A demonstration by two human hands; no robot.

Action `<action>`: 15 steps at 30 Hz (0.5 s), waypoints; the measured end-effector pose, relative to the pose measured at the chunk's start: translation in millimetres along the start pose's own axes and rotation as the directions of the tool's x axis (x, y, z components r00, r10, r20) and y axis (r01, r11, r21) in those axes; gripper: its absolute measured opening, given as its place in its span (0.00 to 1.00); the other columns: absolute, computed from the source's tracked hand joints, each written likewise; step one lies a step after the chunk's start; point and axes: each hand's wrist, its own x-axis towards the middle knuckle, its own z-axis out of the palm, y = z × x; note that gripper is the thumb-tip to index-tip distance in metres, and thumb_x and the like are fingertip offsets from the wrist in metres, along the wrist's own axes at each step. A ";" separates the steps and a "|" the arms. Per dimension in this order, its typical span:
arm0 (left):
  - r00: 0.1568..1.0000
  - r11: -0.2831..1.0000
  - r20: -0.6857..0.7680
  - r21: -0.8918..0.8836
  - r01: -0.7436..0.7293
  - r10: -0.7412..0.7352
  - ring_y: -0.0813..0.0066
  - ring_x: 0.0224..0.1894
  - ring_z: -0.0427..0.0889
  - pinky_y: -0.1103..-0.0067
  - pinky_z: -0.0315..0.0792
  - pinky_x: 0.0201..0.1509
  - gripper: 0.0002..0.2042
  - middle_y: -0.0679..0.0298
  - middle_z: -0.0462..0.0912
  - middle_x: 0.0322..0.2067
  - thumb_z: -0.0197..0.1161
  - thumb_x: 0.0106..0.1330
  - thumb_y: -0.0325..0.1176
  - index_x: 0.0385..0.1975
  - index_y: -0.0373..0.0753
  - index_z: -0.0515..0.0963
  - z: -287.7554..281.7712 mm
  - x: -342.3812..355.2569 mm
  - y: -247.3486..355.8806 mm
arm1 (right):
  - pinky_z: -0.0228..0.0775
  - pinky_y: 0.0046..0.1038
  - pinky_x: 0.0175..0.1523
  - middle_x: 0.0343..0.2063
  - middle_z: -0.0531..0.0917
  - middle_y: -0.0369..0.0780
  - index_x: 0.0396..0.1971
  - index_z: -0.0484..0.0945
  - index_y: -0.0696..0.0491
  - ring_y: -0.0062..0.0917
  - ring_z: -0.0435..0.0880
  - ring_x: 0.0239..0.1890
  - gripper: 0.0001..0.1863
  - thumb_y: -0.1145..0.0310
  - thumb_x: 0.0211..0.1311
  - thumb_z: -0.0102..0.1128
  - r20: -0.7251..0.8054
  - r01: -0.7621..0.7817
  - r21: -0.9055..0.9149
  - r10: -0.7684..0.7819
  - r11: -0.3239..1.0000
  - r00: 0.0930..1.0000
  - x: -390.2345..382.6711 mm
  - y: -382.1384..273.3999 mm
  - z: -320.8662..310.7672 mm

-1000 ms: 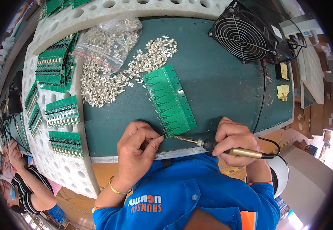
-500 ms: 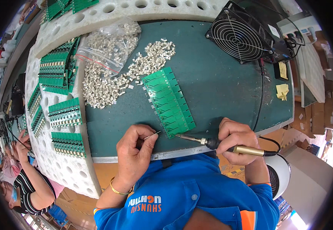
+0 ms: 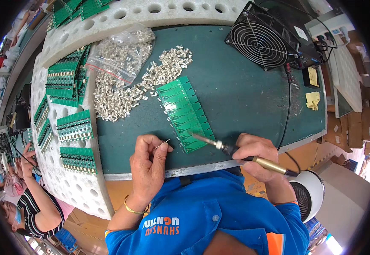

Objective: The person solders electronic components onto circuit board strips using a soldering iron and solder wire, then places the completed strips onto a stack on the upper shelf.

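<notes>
A green circuit board [image 3: 184, 114] lies on the dark green bench mat, with a row of pins along its left edge. My right hand [image 3: 258, 156] grips a soldering iron [image 3: 270, 165] by its dark and gold handle. The iron's tip is smeared by motion over the lower part of the board; whether it touches cannot be told. To the left of the board's near end, my left hand [image 3: 148, 163] pinches a thin piece of solder wire [image 3: 166, 141] between thumb and forefinger, its end apart from the board.
Small white connectors [image 3: 117, 100] lie heaped beside a clear zip bag [image 3: 123, 53] holding more. White foam with holes [image 3: 72, 176] carries several populated boards [image 3: 75, 125] on the left. A black fan [image 3: 261, 40] stands at the far right, near a yellow sponge [image 3: 312, 100]. Another person sits at left.
The iron's tip has left the board's near edge and moved up over the board. My left hand has shifted slightly left, drawing the solder wire away from the board.
</notes>
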 end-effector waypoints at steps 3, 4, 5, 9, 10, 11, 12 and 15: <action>1.000 1.000 -0.006 0.006 0.006 -0.006 0.87 0.27 0.73 0.86 0.66 0.29 0.04 0.63 0.81 0.27 0.55 0.73 0.25 0.38 0.35 0.67 0.7 2.4 4.5 | 0.64 0.29 0.25 0.23 0.71 0.39 0.44 0.78 0.55 0.30 0.73 0.22 0.15 0.62 0.63 0.65 0.010 0.018 -0.191 -0.017 0.981 1.000 7.4 -1.2 9.3; 1.000 1.000 -0.017 0.018 0.016 -0.016 0.87 0.28 0.73 0.86 0.66 0.30 0.04 0.62 0.82 0.28 0.55 0.73 0.25 0.38 0.35 0.67 1.7 3.6 7.4 | 0.64 0.29 0.25 0.23 0.71 0.39 0.44 0.78 0.55 0.30 0.73 0.22 0.15 0.62 0.63 0.65 0.010 0.021 -0.194 -0.019 0.981 1.000 10.5 0.4 12.2; 0.999 0.999 -0.028 0.030 0.026 -0.025 0.87 0.28 0.73 0.86 0.66 0.31 0.04 0.62 0.83 0.28 0.54 0.74 0.25 0.38 0.35 0.67 2.9 4.7 9.6 | 0.64 0.29 0.25 0.24 0.70 0.40 0.44 0.77 0.54 0.31 0.73 0.23 0.16 0.61 0.61 0.66 0.002 0.054 -0.301 -0.056 0.952 0.998 13.6 2.2 15.3; 0.999 0.999 -0.032 0.031 0.026 -0.025 0.87 0.29 0.73 0.85 0.67 0.31 0.04 0.61 0.84 0.30 0.53 0.75 0.28 0.38 0.35 0.67 4.8 5.9 9.6 | 0.66 0.34 0.26 0.28 0.70 0.42 0.45 0.74 0.51 0.34 0.73 0.24 0.20 0.70 0.52 0.71 -0.007 0.073 -0.464 -0.085 0.883 0.996 25.1 7.4 34.0; 0.998 0.998 -0.009 0.005 0.062 -0.061 0.87 0.30 0.74 0.86 0.67 0.32 0.05 0.61 0.85 0.31 0.53 0.75 0.29 0.38 0.35 0.67 4.9 6.5 9.6 | 0.67 0.35 0.27 0.29 0.70 0.42 0.46 0.74 0.50 0.34 0.73 0.24 0.22 0.74 0.50 0.72 -0.021 0.046 -0.488 -0.065 0.872 0.998 25.4 9.3 37.2; 0.995 0.995 0.016 -0.021 0.098 -0.097 0.88 0.30 0.75 0.86 0.68 0.33 0.06 0.61 0.85 0.32 0.52 0.76 0.30 0.37 0.36 0.67 5.3 7.4 9.7 | 0.68 0.36 0.27 0.29 0.70 0.43 0.46 0.72 0.49 0.35 0.74 0.24 0.25 0.77 0.48 0.72 -0.019 0.027 -0.502 -0.042 0.865 0.999 25.4 9.0 39.0; 0.995 0.995 0.013 -0.022 0.095 -0.095 0.88 0.30 0.75 0.86 0.68 0.33 0.06 0.61 0.85 0.32 0.52 0.76 0.30 0.37 0.36 0.67 5.7 8.4 11.7 | 0.68 0.36 0.27 0.29 0.70 0.43 0.46 0.72 0.49 0.35 0.74 0.24 0.25 0.77 0.48 0.72 -0.016 0.031 -0.502 -0.045 0.864 0.999 24.2 9.9 39.1; 0.977 0.971 0.074 -0.119 0.208 -0.201 0.89 0.33 0.71 0.88 0.65 0.39 0.06 0.63 0.85 0.35 0.54 0.75 0.32 0.43 0.37 0.68 8.2 11.7 14.6 | 0.68 0.36 0.27 0.29 0.69 0.42 0.47 0.72 0.49 0.36 0.74 0.25 0.24 0.77 0.49 0.71 -0.031 0.023 -0.507 -0.045 0.862 0.999 20.6 15.5 39.5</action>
